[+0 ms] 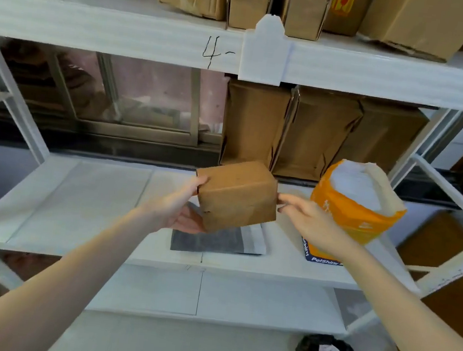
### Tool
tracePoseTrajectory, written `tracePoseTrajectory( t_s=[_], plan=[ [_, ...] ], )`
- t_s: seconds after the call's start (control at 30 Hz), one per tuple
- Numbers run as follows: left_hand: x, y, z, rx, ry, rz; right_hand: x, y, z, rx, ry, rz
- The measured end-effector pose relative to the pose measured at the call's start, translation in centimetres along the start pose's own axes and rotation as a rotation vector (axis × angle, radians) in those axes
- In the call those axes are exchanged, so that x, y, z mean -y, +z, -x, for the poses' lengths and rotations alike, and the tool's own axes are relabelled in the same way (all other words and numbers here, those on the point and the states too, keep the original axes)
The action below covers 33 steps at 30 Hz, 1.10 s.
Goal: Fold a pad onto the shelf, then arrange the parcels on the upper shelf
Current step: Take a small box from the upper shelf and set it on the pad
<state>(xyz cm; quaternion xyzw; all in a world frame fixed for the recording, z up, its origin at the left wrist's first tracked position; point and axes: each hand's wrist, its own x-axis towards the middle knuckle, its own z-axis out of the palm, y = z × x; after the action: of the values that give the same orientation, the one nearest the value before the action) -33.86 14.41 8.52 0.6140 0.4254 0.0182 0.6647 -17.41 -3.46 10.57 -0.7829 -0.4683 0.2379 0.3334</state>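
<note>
Small brown cardboard parcel [238,195], closed, tilted, held above the middle shelf [77,204] between left hand [181,213] and right hand [310,222]. Grey-and-white folded pad [226,239] lying flat on shelf directly beneath. Orange-and-white bag parcel [358,202] upright, just right of cardboard parcel

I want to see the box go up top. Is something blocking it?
Yes. The white shelf beam crosses above the small box held in both hands, and cardboard boxes fill the upper shelf's right; the left looks bare.
</note>
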Motion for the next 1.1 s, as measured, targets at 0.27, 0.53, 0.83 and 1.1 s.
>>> tracePoseTrajectory(
  t_s=[0.27, 0.53, 0.83, 1.1],
  plan=[
    [4.1, 0.9, -11.6, -0.187, -0.026, -0.087, -7.2, 4.6, -9.7, 0.078, 0.25, -0.283],
    [9.2, 1.4, -20.6, -0.288, 0.028, -0.22, -14.4, 11.1, -16.0, 0.243, 0.411, -0.349],
    [13.1, 1.9, -23.7, -0.363, 0.048, -0.63, -17.5, 14.3, -17.7, 0.356, 0.467, -0.362],
    [11.7, 2.9, -23.8, -0.29, 0.43, -1.311, -17.3, 13.0, -17.4, 0.266, 0.319, -0.238]
  ],
)
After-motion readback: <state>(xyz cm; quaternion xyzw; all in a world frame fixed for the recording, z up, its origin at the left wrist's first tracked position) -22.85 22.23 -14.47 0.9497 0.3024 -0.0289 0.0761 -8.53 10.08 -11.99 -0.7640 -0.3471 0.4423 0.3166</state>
